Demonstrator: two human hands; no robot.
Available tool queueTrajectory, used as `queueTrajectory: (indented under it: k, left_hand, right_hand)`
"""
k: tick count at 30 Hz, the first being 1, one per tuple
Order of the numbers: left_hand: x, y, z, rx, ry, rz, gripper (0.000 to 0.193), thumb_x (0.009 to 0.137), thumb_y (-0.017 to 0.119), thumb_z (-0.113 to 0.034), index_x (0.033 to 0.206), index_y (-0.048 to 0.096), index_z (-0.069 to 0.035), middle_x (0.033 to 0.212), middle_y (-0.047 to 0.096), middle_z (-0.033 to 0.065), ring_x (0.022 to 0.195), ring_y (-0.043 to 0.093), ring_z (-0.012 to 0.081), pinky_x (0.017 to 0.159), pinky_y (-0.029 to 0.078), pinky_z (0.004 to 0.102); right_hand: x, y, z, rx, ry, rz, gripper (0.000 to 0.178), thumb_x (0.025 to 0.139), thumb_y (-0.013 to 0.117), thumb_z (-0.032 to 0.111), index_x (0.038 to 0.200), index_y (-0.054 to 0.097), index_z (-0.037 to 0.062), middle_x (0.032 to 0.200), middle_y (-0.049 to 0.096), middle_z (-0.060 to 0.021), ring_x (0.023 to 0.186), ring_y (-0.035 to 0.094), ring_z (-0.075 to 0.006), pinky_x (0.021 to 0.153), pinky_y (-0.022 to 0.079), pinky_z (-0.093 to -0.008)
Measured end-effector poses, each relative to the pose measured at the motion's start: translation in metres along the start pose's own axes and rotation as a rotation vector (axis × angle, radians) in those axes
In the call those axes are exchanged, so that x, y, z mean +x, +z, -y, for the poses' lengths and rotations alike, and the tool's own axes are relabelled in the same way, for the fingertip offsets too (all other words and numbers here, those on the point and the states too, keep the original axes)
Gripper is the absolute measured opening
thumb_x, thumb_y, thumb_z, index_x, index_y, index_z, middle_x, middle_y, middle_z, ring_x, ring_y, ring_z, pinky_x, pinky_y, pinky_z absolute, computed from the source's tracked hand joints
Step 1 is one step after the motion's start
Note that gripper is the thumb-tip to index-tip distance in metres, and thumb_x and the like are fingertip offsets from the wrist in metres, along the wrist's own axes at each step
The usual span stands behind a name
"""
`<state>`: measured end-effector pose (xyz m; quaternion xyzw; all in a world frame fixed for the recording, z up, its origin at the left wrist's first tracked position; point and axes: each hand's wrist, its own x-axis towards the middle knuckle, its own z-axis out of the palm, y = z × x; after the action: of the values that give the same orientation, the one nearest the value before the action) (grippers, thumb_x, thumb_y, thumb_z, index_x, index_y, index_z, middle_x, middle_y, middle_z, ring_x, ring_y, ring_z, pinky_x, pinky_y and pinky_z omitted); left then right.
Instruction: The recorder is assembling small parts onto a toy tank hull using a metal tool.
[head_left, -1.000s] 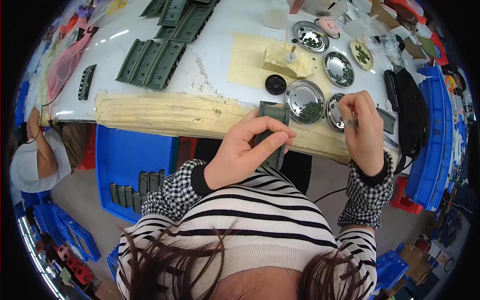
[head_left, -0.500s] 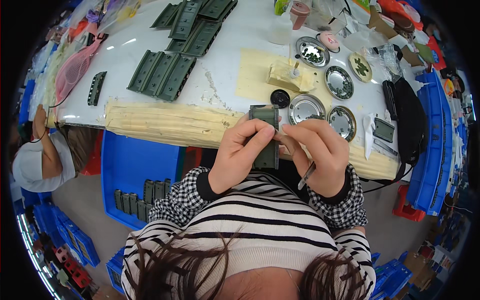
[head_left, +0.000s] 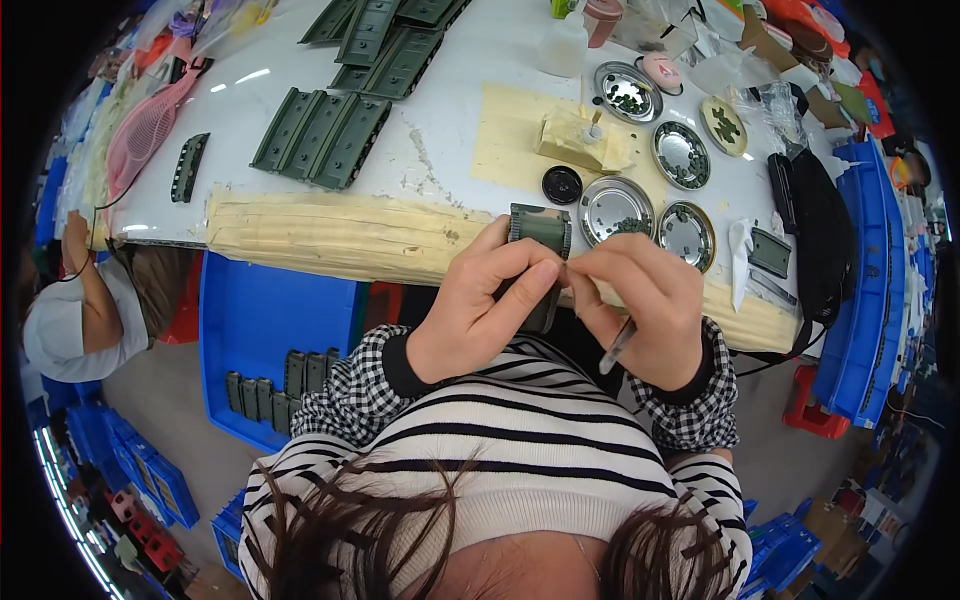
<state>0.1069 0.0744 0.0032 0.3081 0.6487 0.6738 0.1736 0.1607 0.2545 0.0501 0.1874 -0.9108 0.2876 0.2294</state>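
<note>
My left hand (head_left: 468,312) is closed around a green camouflage-painted plastic model part (head_left: 540,226) with toothed long edges. It is held in front of my body at the table's edge, its middle covered by my fingers. The fingertips of my right hand (head_left: 655,305) are pinched at the part's right edge, meeting my left thumb tip. Whatever lies between those fingertips is too small to make out. A slim grey tool (head_left: 617,347), perhaps tweezers, is tucked in my right hand and points down. Metal dishes (head_left: 612,186) of small green pieces stand just beyond.
Larger green ribbed panels (head_left: 320,138) lie at the left of the table (head_left: 400,190). A tape-covered block (head_left: 580,140) and a black round lid (head_left: 562,184) sit beyond my hands. Below left, a blue bin (head_left: 270,300) holds several dark green parts. A person's arm (head_left: 88,280) shows far left.
The model part has tilted, its top edge shifting slightly right, and less of its lower end shows. Both hands keep their grip, my fingertips still together at its right edge.
</note>
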Motion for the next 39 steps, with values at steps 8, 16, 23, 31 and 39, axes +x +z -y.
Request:
queueTrajectory:
  k: [8, 16, 23, 31, 39]
  left_hand:
    - [-0.002, 0.015, -0.005, 0.136, 0.078, -0.149, 0.073, 0.083, 0.057, 0.005, 0.147, 0.024, -0.003, 0.091, 0.064, 0.0167, 0.074, 0.064, 0.0246, 0.071, 0.049, 0.0287]
    - [-0.002, 0.007, -0.006, 0.413, 0.181, -0.077, 0.071, 0.077, 0.06, 0.005, 0.143, 0.034, -0.001, 0.074, 0.058, 0.017, 0.063, 0.06, 0.0307, 0.062, 0.049, 0.0345]
    - [-0.002, 0.006, -0.007, 0.496, 0.214, -0.075, 0.071, 0.077, 0.06, 0.005, 0.143, 0.032, 0.002, 0.074, 0.057, 0.016, 0.063, 0.058, 0.0288, 0.061, 0.048, 0.0343]
    - [-0.003, 0.005, -0.012, 0.517, 0.194, -0.073, 0.068, 0.078, 0.06, 0.007, 0.141, 0.036, 0.001, 0.071, 0.058, 0.0149, 0.061, 0.059, 0.0214, 0.062, 0.048, 0.0273]
    - [0.01, -0.004, -0.005, -0.499, -0.204, -0.087, 0.047, 0.095, 0.048, -0.002, 0.138, 0.031, -0.004, 0.121, 0.055, 0.0149, 0.092, 0.063, 0.0164, 0.083, 0.052, 0.0298]
  right_hand:
    - [0.015, 0.0, 0.0, 0.042, 0.02, -0.149, 0.023, 0.063, 0.072, -0.003, 0.084, 0.064, 0.0028, 0.076, 0.06, -0.0064, 0.06, 0.06, -0.0216, 0.052, 0.048, -0.0284]
    - [0.016, 0.009, -0.007, -0.097, -0.097, -0.078, 0.027, 0.063, 0.068, 0.003, 0.09, 0.063, 0.0038, 0.081, 0.058, -0.0044, 0.055, 0.053, -0.0188, 0.05, 0.044, -0.028]
    - [0.013, 0.006, 0.001, -0.187, -0.102, 0.011, 0.034, 0.06, 0.065, 0.002, 0.094, 0.063, 0.0008, 0.083, 0.059, -0.0047, 0.055, 0.053, -0.017, 0.05, 0.043, -0.0273]
    - [0.011, 0.009, -0.005, -0.13, -0.173, 0.031, 0.036, 0.062, 0.066, 0.001, 0.098, 0.064, -0.0007, 0.087, 0.061, -0.0082, 0.059, 0.057, -0.0189, 0.05, 0.044, -0.0277]
    - [0.034, -0.015, -0.021, -0.053, 0.249, -0.164, 0.029, 0.073, 0.068, -0.002, 0.102, 0.067, 0.003, 0.079, 0.059, -0.0096, 0.062, 0.057, -0.0222, 0.054, 0.045, -0.0288]
